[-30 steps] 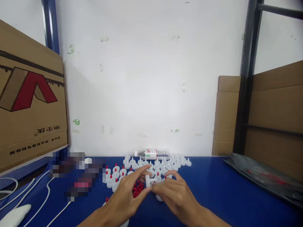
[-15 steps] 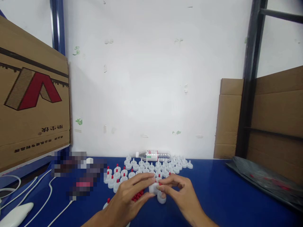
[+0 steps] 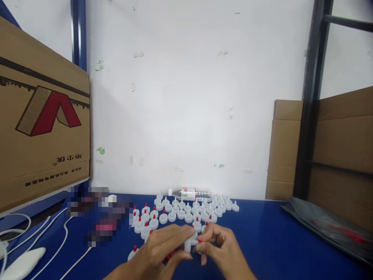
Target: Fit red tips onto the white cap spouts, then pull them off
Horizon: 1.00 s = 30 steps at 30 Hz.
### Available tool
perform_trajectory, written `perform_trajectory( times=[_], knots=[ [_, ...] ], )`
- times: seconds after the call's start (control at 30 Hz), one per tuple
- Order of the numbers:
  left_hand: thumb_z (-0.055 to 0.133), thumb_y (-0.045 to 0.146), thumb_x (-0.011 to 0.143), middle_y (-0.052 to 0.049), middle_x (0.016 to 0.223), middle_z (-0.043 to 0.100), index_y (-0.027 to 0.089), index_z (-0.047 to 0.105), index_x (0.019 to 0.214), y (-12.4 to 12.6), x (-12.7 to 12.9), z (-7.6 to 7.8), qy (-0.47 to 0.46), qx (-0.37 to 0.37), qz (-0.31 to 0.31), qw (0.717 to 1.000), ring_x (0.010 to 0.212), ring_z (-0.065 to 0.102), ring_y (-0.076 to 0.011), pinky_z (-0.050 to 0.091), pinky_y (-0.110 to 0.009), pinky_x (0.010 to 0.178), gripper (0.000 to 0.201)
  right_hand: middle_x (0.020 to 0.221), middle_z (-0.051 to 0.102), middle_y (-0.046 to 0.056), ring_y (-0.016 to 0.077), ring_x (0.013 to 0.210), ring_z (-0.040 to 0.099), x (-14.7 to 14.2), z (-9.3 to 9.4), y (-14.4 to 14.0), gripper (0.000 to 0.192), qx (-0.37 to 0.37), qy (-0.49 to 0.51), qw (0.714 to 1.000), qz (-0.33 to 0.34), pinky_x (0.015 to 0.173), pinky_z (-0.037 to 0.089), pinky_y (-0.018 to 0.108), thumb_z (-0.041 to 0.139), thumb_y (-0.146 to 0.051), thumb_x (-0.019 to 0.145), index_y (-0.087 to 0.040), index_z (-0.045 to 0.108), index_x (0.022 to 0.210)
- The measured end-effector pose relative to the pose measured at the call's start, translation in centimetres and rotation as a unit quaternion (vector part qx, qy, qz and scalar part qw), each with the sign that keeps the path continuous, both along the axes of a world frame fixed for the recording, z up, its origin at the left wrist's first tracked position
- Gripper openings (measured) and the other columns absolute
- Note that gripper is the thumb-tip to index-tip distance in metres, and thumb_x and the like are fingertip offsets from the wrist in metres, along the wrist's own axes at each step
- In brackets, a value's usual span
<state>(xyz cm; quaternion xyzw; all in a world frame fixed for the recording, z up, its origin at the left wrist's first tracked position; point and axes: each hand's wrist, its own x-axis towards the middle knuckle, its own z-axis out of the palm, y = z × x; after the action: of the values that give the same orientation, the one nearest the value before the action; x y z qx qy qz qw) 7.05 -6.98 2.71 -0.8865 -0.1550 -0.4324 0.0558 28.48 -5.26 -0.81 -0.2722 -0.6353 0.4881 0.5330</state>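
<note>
My left hand (image 3: 161, 251) pinches a white nozzle cap (image 3: 188, 244) at the bottom centre of the view. My right hand (image 3: 220, 245) meets it from the right, with a small red tip (image 3: 199, 241) between its fingertips, touching the cap. Just beyond the hands stand several white caps (image 3: 186, 212) on the blue table (image 3: 262, 233); those on the left (image 3: 145, 223) carry red tips. A few loose red tips (image 3: 168, 256) show under my left fingers. One red-tipped cap (image 3: 133, 252) stands alone left of my left wrist.
A clear water bottle (image 3: 190, 193) lies against the white wall behind the caps. A big cardboard box (image 3: 40, 128) is at left, with white cables (image 3: 55, 237) and a white device (image 3: 21, 264) below it. Flat cardboard (image 3: 335, 147) and a dark plastic bag (image 3: 326, 227) are at right.
Both hands have drawn nearer to me and lower in view, closing together on one white cap; my right hand now holds a red tip against it. The camera has turned slightly left.
</note>
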Motion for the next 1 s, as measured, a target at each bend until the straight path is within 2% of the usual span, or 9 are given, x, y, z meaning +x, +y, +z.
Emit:
perform_trajectory(
  times=[0.2, 0.37, 0.43, 0.47, 0.53, 0.63, 0.8, 0.9, 1.0],
  knots=[
    [0.046, 0.032, 0.11, -0.011, 0.115, 0.078, 0.025, 0.048, 0.145, 0.7, -0.1, -1.4, -0.025, 0.013, 0.014, 1.0, 0.1, 0.077, -0.0233, 0.063, -0.03, 0.086, 0.036, 0.06, 0.068, -0.001, 0.0145, 0.049, 0.066, -0.5, -0.3, -0.1, 0.042, 0.042, -0.01, 0.999, -0.024, 0.055, 0.049, 0.024, 0.084, -0.053, 0.077, -0.019, 0.059, 0.07],
    [0.061, 0.037, 0.102, -0.007, 0.131, 0.072, 0.031, 0.055, 0.144, 3.1, -0.6, -2.0, -0.003, -0.088, 0.098, 0.991, 0.119, 0.071, -0.0253, 0.058, -0.036, 0.102, 0.042, 0.064, 0.072, 0.001, 0.0181, 0.061, 0.07, 0.9, 1.8, 0.5, 0.034, 0.125, -0.131, 0.975, -0.127, 0.064, 0.054, 0.028, 0.073, -0.052, 0.089, -0.019, 0.069, 0.079],
    [0.058, 0.037, 0.104, -0.007, 0.138, 0.068, 0.031, 0.054, 0.145, 4.1, -1.2, -1.4, 0.003, -0.114, 0.15, 0.982, 0.126, 0.065, -0.0269, 0.055, -0.042, 0.105, 0.042, 0.076, 0.075, 0.002, 0.0187, 0.067, 0.071, 2.3, 2.9, 1.3, 0.03, 0.181, -0.203, 0.94, -0.206, 0.067, 0.055, 0.029, 0.065, -0.049, 0.095, -0.021, 0.072, 0.087],
    [0.053, 0.033, 0.105, -0.008, 0.138, 0.067, 0.029, 0.055, 0.144, 4.5, -1.6, -1.0, 0.009, -0.11, 0.168, 0.98, 0.127, 0.062, -0.0272, 0.054, -0.044, 0.106, 0.039, 0.084, 0.076, 0.003, 0.0194, 0.074, 0.071, 3.2, 3.3, 1.9, 0.028, 0.221, -0.251, 0.907, -0.257, 0.072, 0.055, 0.03, 0.06, -0.046, 0.098, -0.022, 0.073, 0.091],
    [0.043, 0.02, 0.106, -0.009, 0.123, 0.071, 0.024, 0.063, 0.131, 5.2, -2.3, -0.2, 0.047, -0.071, 0.171, 0.982, 0.12, 0.062, -0.027, 0.053, -0.045, 0.102, 0.033, 0.097, 0.076, 0.005, 0.0215, 0.089, 0.071, 5.3, 3.9, 3.3, 0.026, 0.292, -0.396, 0.798, -0.347, 0.083, 0.054, 0.033, 0.052, -0.04, 0.102, -0.023, 0.072, 0.1],
    [0.039, 0.01, 0.102, -0.009, 0.106, 0.072, 0.021, 0.068, 0.112, 5.9, -3.0, 0.2, 0.087, -0.052, 0.188, 0.977, 0.11, 0.059, -0.0282, 0.05, -0.046, 0.095, 0.032, 0.099, 0.075, 0.01, 0.0275, 0.096, 0.068, 8.3, 4.0, 5.4, 0.023, 0.266, -0.483, 0.741, -0.384, 0.084, 0.051, 0.038, 0.051, -0.029, 0.098, -0.021, 0.072, 0.098],
    [0.044, 0.01, 0.102, -0.007, 0.102, 0.071, 0.021, 0.07, 0.103, 6.2, -3.0, -0.3, 0.121, -0.074, 0.2, 0.969, 0.108, 0.057, -0.0284, 0.044, -0.045, 0.096, 0.028, 0.077, 0.074, 0.009, 0.0259, 0.074, 0.07, 11.2, 3.1, 7.3, 0.017, 0.142, -0.576, 0.705, -0.39, 0.062, 0.042, 0.03, 0.061, -0.013, 0.085, -0.02, 0.073, 0.076],
    [0.046, 0.015, 0.105, -0.005, 0.092, 0.07, 0.022, 0.071, 0.093, 5.9, -2.9, -0.1, 0.151, -0.096, 0.197, 0.964, 0.098, 0.059, -0.0245, 0.043, -0.04, 0.092, 0.029, 0.076, 0.075, 0.006, 0.0247, 0.072, 0.072, 11.8, 3.0, 7.7, 0.011, 0.092, -0.596, 0.706, -0.371, 0.058, 0.038, 0.028, 0.067, -0.025, 0.087, -0.022, 0.075, 0.08],
    [0.041, 0.024, 0.109, -0.003, 0.083, 0.069, 0.021, 0.07, 0.084, 5.6, -2.9, 0.3, 0.17, -0.121, 0.199, 0.957, 0.088, 0.06, -0.022, 0.044, -0.035, 0.086, 0.038, 0.089, 0.077, 0.01, 0.0283, 0.084, 0.073, 12.3, 3.6, 8.0, 0.034, 0.07, -0.596, 0.698, -0.39, 0.063, 0.042, 0.03, 0.052, -0.045, 0.1, -0.022, 0.075, 0.091]
  ],
)
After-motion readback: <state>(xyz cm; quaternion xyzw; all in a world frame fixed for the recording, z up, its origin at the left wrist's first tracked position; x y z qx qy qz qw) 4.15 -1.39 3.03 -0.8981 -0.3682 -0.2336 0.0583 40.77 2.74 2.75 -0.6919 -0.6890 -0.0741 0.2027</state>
